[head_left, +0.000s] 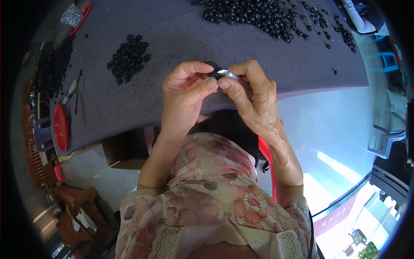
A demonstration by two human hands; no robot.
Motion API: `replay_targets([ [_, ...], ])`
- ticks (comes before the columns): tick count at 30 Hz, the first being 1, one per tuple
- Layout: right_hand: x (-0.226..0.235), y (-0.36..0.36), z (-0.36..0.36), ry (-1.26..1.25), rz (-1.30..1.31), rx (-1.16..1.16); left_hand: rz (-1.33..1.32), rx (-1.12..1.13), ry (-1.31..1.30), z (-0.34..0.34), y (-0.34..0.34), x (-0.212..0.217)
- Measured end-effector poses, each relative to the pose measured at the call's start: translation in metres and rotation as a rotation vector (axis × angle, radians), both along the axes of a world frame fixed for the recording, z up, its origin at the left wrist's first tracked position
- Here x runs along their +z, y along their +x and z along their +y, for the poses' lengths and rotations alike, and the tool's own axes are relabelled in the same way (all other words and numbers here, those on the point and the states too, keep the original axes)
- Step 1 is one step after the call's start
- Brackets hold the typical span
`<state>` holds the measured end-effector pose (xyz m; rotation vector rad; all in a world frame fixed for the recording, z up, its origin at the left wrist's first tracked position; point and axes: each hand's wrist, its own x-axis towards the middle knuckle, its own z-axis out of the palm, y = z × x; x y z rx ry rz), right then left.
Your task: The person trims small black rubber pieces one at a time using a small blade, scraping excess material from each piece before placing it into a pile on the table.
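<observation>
Above the near part of the cloth-covered table, my two hands meet at fingertip height. Between thumb and forefinger my left hand (186,86) pinches a small black round part (212,67), mostly hidden by the fingers. A short shiny metal tool (229,74) is gripped in my right hand (258,95), its tip against or very close to the black part. The tool's exact kind does not show. To the left of my hands lies a small pile of black round parts (128,58). A larger pile of similar black parts (250,18) spreads across the far side.
Black crumbs dot the grey tablecloth (168,26). A dark heap of scraps (60,64), a brush-like tool (70,93) and a red tray (61,127) lie along the left edge. A clear plastic bag (72,16) is at far left. Stools, one blue (389,61), stand at right.
</observation>
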<state>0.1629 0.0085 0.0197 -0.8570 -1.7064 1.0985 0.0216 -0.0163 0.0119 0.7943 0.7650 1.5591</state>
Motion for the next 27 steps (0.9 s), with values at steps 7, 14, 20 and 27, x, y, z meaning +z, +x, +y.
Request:
replay_targets([
  [7, -0.003, -0.002, -0.002, -0.173, 0.078, 0.021, -0.002, 0.001, 0.008, 0.0, -0.004, -0.005],
  [14, -0.004, -0.003, -0.002, -0.056, 0.095, 0.013, -0.074, -0.006, 0.001, -0.001, -0.003, -0.006],
  [20, -0.002, 0.004, 0.007, -0.287, 0.312, -0.006, -0.248, -0.102, 0.031, 0.003, -0.002, -0.01],
  [27, 0.002, 0.0, 0.002, -0.179, 0.221, 0.057, -0.217, -0.093, 0.025, 0.004, -0.004, -0.011],
])
